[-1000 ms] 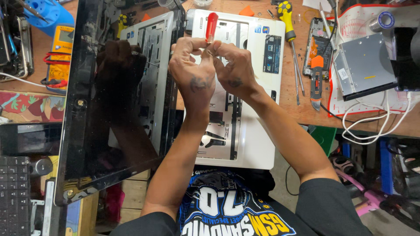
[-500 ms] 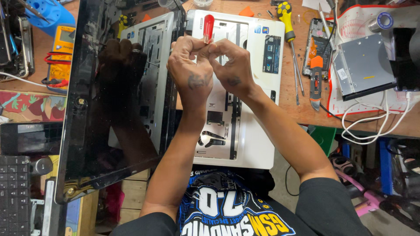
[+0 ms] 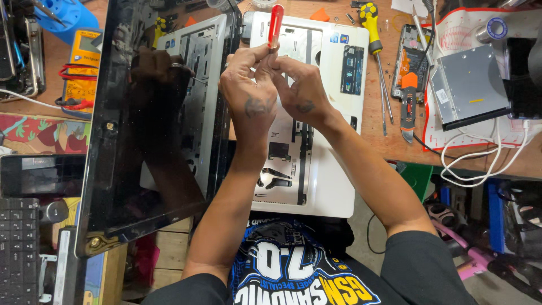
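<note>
In the head view, both hands meet in the upper middle of the frame, above a white laptop base (image 3: 316, 169) whose keyboard has been removed. The left hand (image 3: 251, 93) and the right hand (image 3: 302, 90) touch each other at the fingertips, and their fingers are clenched together around the lower end of a red-handled screwdriver (image 3: 275, 25). Its handle stands nearly upright and rises above the knuckles toward the top edge of the frame; the shaft and tip are hidden behind the fingers.

The laptop base lies on a wooden table (image 3: 395, 141) and reaches from the top centre down to the person's lap. Its dark screen (image 3: 141, 130) is folded open to the left and fills the left-centre of the frame, mirroring the hands and the inner frame.

Right of the base, a yellow-and-black screwdriver (image 3: 372, 34) lies on the table, with an orange-handled tool (image 3: 407, 101) just beside it. Further right, a grey optical drive (image 3: 468, 85) rests on a white mat with a red border. In the upper left, a yellow multimeter (image 3: 82, 68) sits with red leads. A black keyboard (image 3: 17, 248) shows at the lower left corner.
</note>
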